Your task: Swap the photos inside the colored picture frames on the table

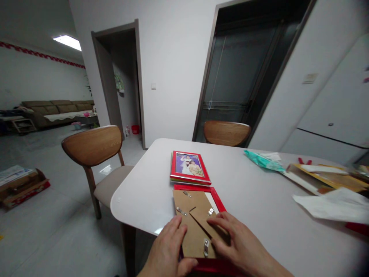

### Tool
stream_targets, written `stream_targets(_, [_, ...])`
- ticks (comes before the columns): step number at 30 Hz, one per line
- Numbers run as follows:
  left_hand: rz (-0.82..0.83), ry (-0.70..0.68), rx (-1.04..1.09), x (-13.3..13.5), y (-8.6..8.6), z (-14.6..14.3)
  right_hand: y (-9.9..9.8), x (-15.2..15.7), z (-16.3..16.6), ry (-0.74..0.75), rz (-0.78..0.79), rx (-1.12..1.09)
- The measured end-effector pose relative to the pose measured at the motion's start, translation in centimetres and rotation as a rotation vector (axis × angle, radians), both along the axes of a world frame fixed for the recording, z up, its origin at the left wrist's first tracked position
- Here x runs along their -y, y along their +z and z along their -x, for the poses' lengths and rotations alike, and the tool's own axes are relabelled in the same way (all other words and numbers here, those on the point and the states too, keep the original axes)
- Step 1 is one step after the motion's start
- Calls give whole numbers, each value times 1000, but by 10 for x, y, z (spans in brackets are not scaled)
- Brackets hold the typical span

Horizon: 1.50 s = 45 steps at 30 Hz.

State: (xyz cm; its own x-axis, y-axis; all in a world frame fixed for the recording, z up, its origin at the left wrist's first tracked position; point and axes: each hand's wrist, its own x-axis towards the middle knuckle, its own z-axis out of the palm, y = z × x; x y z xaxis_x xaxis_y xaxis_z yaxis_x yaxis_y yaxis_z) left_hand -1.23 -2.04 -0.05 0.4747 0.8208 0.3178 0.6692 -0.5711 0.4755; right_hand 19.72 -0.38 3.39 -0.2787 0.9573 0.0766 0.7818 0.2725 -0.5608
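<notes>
Across the right part of the white counter [268, 206] lies a loose spread of things: a teal packet [263, 161] toward the far edge, a yellow envelope [343, 180] nearer the right end, and a crumpled white sheet [331, 206] in front of it. A red item [357, 227] shows partly from under the sheet; what it is cannot be told. All of these lie well apart from the hands. One wooden chair [93, 146] stands at the counter's left side, another chair [227, 132] behind its far edge. On the floor to the left sits an open box [23, 188]; a sofa [57, 109] and a red bucket [135, 129] are farther back.

Closest to the work is a stack of frames [190, 169], its top one red with a photo facing up. It lies just beyond the red frame [218, 202], close against its far end. On the red frame rests the brown board [193, 240], slightly askew, with metal clips and a slanting slit; a white strip shows beside it.

The board lies between the two hands. The left hand [167, 246] touches its left edge, fingers together and slightly bent, thumb near the bottom edge. The right hand [242, 240] rests on its right side with curled fingers. Whether either hand grips or merely presses cannot be told.
</notes>
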Motion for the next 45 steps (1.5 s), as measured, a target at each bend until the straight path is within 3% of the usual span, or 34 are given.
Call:
stream_targets(6, [220, 7, -111, -4, 15, -29, -23, -2, -18, -71, -24, 59])
stream_targets(15, [225, -19, -137, -4, 14, -27, -43, -4, 0, -88, -215, 180])
stream_targets(19, [212, -7, -154, -1, 13, -26, -39, 2, 3, -25, -268, 180])
stream_targets(29, [218, -19, -130, -4, 6, -19, -18, 15, 10, 324, -220, 147])
stream_targets(38, [213, -11, -141, -5, 7, -20, -11, 19, 6, 397, -216, 137])
stream_targets(41, [212, -6, -137, -6, 6, -19, -19, 12, -2, 312, -261, 110])
stream_targets(45, [227, -3, -155, -6, 9, -20, -34, -12, -15, -24, -311, 200])
